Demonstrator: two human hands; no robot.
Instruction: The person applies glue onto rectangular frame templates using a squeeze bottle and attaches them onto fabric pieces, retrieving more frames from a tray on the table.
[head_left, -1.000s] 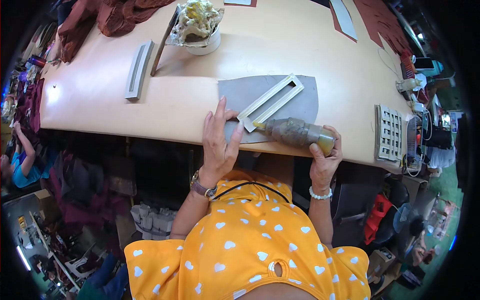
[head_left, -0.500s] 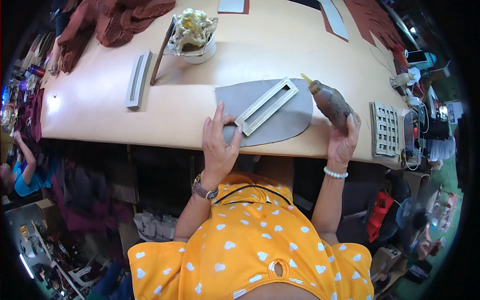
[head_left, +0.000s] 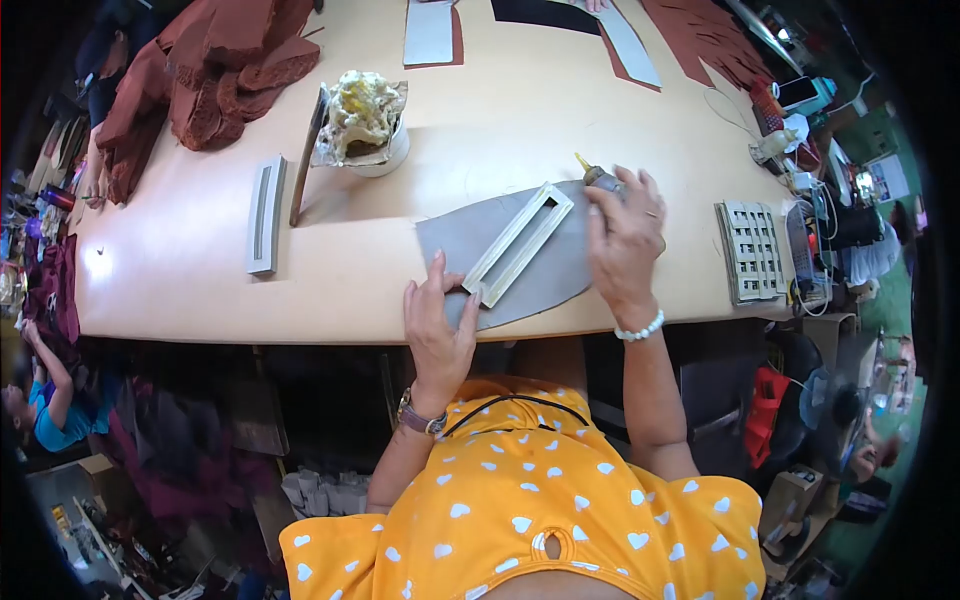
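Note:
A grey rounded sheet of material [head_left: 465, 235] lies near the table's front edge. On it, set diagonally, is a pale rectangular frame [head_left: 520, 243] with a long slot. My left hand [head_left: 438, 325] pinches the frame's lower left end between thumb and fingers. My right hand [head_left: 628, 240] is wrapped round a dark squeeze bottle [head_left: 603, 180], by the right side of the grey sheet. The bottle's yellow nozzle points up and left, beyond the frame's upper end; most of its body is hidden by my hand.
A second slotted frame [head_left: 265, 215] lies to the left, near a stick [head_left: 308, 155] leaning on a white tub [head_left: 385, 155] with crusted yellowish matter. Stacked slotted pieces [head_left: 755, 255] lie right. Reddish-brown pieces [head_left: 215, 75] sit at back left. Another person's hand [head_left: 597, 5] shows at the far edge.
My right hand has moved left with the bottle, turning over so the hand now covers most of it. The left hand stays at the frame's end. The view has shifted slightly.

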